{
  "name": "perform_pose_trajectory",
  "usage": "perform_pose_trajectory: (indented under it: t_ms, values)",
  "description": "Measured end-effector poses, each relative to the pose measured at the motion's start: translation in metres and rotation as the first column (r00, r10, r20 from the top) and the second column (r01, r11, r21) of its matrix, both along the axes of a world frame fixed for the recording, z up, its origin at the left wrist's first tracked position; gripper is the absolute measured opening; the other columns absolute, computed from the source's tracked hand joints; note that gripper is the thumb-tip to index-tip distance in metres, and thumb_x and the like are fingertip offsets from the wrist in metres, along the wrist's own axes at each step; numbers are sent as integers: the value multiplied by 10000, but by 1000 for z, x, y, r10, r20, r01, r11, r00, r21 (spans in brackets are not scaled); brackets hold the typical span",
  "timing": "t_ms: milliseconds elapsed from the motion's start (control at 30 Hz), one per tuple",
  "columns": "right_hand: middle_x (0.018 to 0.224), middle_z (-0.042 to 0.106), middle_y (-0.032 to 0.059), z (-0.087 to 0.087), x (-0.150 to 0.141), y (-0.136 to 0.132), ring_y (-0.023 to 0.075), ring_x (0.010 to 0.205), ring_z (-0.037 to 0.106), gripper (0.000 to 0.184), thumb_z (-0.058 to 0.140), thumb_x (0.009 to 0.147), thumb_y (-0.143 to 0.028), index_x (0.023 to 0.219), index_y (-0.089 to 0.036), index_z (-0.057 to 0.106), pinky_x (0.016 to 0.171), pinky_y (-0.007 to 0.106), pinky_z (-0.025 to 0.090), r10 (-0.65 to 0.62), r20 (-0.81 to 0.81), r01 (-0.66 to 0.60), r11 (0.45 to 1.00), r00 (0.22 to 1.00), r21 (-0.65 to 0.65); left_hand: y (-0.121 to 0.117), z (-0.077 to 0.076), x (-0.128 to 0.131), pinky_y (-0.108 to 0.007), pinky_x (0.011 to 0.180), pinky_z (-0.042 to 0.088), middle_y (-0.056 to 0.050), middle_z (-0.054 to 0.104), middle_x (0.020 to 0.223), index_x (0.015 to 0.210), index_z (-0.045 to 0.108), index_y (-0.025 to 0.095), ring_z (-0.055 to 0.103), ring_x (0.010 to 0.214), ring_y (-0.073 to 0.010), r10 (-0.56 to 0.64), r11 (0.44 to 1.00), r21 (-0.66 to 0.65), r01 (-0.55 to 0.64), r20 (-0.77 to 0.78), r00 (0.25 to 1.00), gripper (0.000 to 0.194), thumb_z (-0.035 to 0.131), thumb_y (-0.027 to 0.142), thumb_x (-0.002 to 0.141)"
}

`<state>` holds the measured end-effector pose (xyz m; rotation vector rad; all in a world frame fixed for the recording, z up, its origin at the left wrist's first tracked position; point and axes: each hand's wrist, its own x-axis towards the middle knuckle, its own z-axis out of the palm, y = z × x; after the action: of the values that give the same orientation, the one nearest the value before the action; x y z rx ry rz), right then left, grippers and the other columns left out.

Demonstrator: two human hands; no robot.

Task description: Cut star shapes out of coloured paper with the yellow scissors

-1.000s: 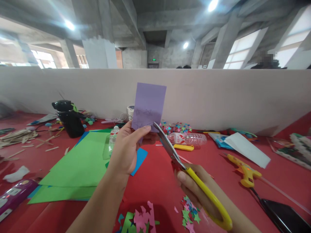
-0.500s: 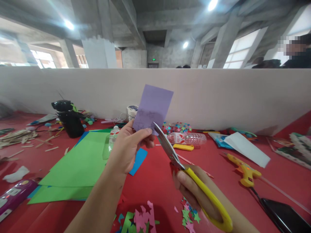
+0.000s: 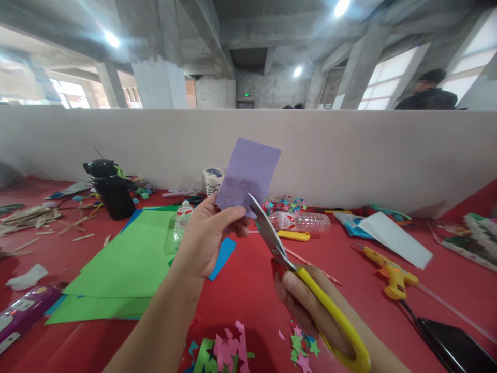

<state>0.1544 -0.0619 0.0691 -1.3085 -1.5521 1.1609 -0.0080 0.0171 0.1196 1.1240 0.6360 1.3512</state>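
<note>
Pinched between the thumb and fingers of my left hand (image 3: 212,233) is a purple sheet of paper (image 3: 254,163), held up and tilted to the right. Star outlines are drawn on its lower part. My right hand (image 3: 306,295) grips yellow-handled scissors (image 3: 330,311). Their blades point up and left, with the tips at the paper's lower edge, close to my left thumb. The blades look nearly closed. Below my hands lie pink and green paper offcuts (image 3: 229,347) and a small heap of cut paper stars (image 3: 301,344).
Green sheets (image 3: 120,254) lie at left near a black bottle (image 3: 112,191) and a purple power strip (image 3: 29,311). Behind my hands are a clear plastic bottle (image 3: 303,221) and a yellow cutter (image 3: 294,236). At right rests a yellow glue gun (image 3: 390,272). A white partition (image 3: 349,155) borders the table.
The purple paper has shifted right and tilted clockwise with my left hand. The scissors stay at its lower edge, almost in place. Beyond the partition, a person in dark clothing has moved.
</note>
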Motion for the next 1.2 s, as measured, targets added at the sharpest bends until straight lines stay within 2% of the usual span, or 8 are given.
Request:
perform_pose_trajectory:
  t_ms: [167, 267, 433, 667, 900, 1033, 1133, 1200]
  values:
    - [394, 286, -121, -5, 1, 2, 63, 332, 227, 483, 397, 813, -678, 620, -237, 350, 367, 217, 164, -14, 10, 14, 1000, 1000, -4, 1, -1, 0, -160, 432, 443, 32, 628, 543, 723, 609, 150, 537, 425, -62, -9, 1000, 9, 9, 10, 1000, 53, 643, 123, 694]
    - [389, 285, -120, -6, 0, 3, 64, 336, 215, 480, 400, 813, -671, 611, -243, 322, 368, 226, 150, -20, 4, 20, 1000, 1000, 4, 2, -2, -1, -172, 494, 493, 18, 660, 602, 756, 630, 144, 584, 484, -73, -10, 1000, 8, 9, 39, 999, 55, 654, 145, 706]
    - [363, 316, -119, -4, 0, 4, 68, 321, 223, 412, 405, 845, -584, 630, -245, 312, 372, 241, 157, 4, 64, -6, 999, 998, 34, 2, -2, -2, -183, 543, 527, 35, 662, 610, 722, 599, 157, 606, 505, -74, 33, 999, -34, -28, 153, 988, 103, 685, 122, 678]
    - [394, 331, -109, -2, -2, 6, 74, 352, 269, 389, 417, 846, -527, 611, -246, 285, 387, 250, 178, -43, 117, 37, 998, 992, 57, -3, 1, 0, -194, 534, 535, 22, 686, 656, 748, 581, 173, 633, 496, -89, -44, 995, -77, 63, 225, 973, 95, 656, 120, 722]
    - [406, 295, -113, -5, -5, 2, 77, 358, 248, 358, 452, 831, -490, 612, -248, 305, 369, 247, 163, -75, 104, 67, 995, 992, 74, -3, -1, -3, -144, 499, 505, 14, 637, 550, 629, 621, 121, 610, 483, -71, -101, 978, -139, 153, 324, 941, 104, 691, 49, 655]
    - [396, 319, -105, 1, -5, 2, 79, 358, 273, 364, 441, 829, -484, 596, -246, 295, 379, 249, 180, -88, 163, 71, 992, 983, 107, -2, -1, -6, -163, 513, 515, 10, 644, 563, 644, 635, 117, 611, 488, -77, -32, 986, -145, 79, 300, 953, 93, 712, 65, 635]
    - [408, 327, -101, 3, -4, 4, 79, 372, 279, 373, 447, 819, -501, 594, -243, 300, 386, 244, 185, -84, 186, 68, 994, 979, 91, -3, 0, -5, -161, 476, 492, 15, 650, 582, 654, 633, 129, 597, 481, -74, 38, 997, -79, -21, 220, 975, 94, 714, 81, 646]
    - [418, 322, -101, 3, -4, 4, 78, 378, 271, 376, 441, 816, -517, 601, -242, 303, 386, 240, 182, -71, 188, 59, 996, 980, 67, -4, 1, -4, -166, 468, 482, 20, 650, 580, 662, 629, 140, 594, 484, -78, 52, 998, -30, -47, 176, 983, 89, 703, 90, 662]
